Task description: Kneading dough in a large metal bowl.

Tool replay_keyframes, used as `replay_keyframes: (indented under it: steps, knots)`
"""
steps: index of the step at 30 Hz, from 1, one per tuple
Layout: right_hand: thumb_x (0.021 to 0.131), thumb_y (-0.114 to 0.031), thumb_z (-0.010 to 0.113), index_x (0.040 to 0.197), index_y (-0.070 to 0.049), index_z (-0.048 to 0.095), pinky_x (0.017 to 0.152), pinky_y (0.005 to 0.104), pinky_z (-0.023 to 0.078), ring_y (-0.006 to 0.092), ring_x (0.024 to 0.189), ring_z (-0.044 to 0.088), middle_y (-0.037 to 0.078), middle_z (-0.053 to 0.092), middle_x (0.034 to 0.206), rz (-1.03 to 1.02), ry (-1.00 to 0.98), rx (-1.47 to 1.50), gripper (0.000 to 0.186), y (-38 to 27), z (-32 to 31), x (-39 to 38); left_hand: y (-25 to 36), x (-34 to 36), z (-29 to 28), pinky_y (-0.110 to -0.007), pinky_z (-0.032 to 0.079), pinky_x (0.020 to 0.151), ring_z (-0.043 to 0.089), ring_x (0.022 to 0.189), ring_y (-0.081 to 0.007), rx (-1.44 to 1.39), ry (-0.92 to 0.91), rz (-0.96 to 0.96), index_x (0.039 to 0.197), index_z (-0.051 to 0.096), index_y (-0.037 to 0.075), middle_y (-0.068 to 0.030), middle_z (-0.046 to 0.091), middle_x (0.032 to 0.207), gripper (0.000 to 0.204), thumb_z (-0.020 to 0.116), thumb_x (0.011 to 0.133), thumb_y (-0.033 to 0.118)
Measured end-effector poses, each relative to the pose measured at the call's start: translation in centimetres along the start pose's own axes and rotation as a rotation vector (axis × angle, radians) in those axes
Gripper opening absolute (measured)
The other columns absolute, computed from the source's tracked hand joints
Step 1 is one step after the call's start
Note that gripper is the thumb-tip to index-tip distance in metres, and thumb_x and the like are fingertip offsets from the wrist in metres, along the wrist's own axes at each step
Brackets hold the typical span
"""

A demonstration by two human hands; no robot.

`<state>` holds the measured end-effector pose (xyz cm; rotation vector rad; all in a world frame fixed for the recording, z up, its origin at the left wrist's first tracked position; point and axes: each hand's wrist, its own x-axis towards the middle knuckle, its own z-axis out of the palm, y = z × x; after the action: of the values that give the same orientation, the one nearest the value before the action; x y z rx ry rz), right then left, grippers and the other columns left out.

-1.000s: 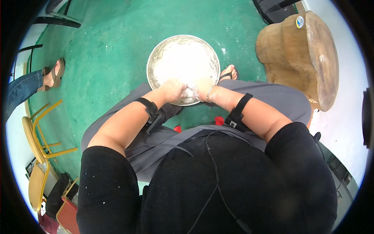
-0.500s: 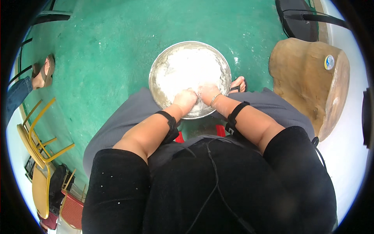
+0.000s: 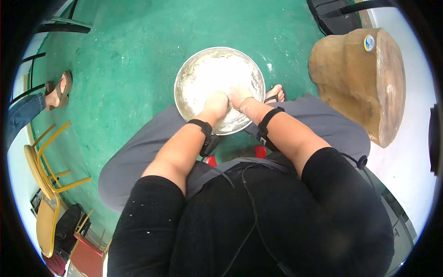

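A wide round metal bowl [image 3: 179, 99] sits in front of me, between my legs. It holds white powder [image 3: 221, 71] that looks like flour, very bright, with patches of it stuck to the inner wall. Down in the near part of the powder, my left hand [image 3: 217, 104] is curled with its knuckles up. Close by on its right, my right hand [image 3: 238, 96] reaches in with its fingers bent down and a thin bracelet at the wrist. Both hands' fingertips are hidden, and I cannot make out what lies between them.
At right stands a brown carved wooden stump seat [image 3: 344, 76] with a round sticker. Yellow-framed chairs [image 3: 44, 180] stand at left, below another person's sandalled foot [image 3: 60, 90]. Red things [image 3: 261, 151] show beneath me. White specks mark the green floor [image 3: 138, 64].
My view has shifted, so the bowl and stump appear further left and slightly higher. My hands stay close together in the powder, now a little deeper toward the bowl's middle.
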<state>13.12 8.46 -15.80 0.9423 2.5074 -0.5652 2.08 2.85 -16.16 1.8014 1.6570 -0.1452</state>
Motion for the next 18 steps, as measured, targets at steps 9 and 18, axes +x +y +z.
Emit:
replay_keyframes:
  steps: [9, 18]
  knots:
    - [0.077, -0.028, 0.055, 0.116, -0.009, 0.055, 0.091, 0.0365, 0.041, 0.0308, 0.106, 0.053, 0.017, 0.056, 0.115, 0.252, 0.322, 0.763, 0.043, 3.5, -2.7, -4.1, 0.8, 2.9, -12.3, -0.042, 0.045, 0.081, 0.059, 0.092, -0.0348, 0.052, -0.368, 0.135, 0.097, 0.063, -0.004, -0.0218, 0.063, 0.095, 0.046, 0.060, 0.076, 0.037]
    - [0.075, -0.041, 0.061, 0.122, -0.010, 0.050, 0.092, 0.0377, 0.039, 0.0321, 0.109, 0.051, 0.019, 0.055, 0.115, 0.596, 0.120, 0.707, 0.058, 4.1, -1.0, 1.3, 1.0, 12.5, -6.0, -0.039, 0.046, 0.082, 0.059, 0.094, -0.0337, 0.066, -0.181, 0.014, 0.091, 0.066, 0.000, -0.0210, 0.062, 0.100, 0.043, 0.058, 0.073, 0.038]
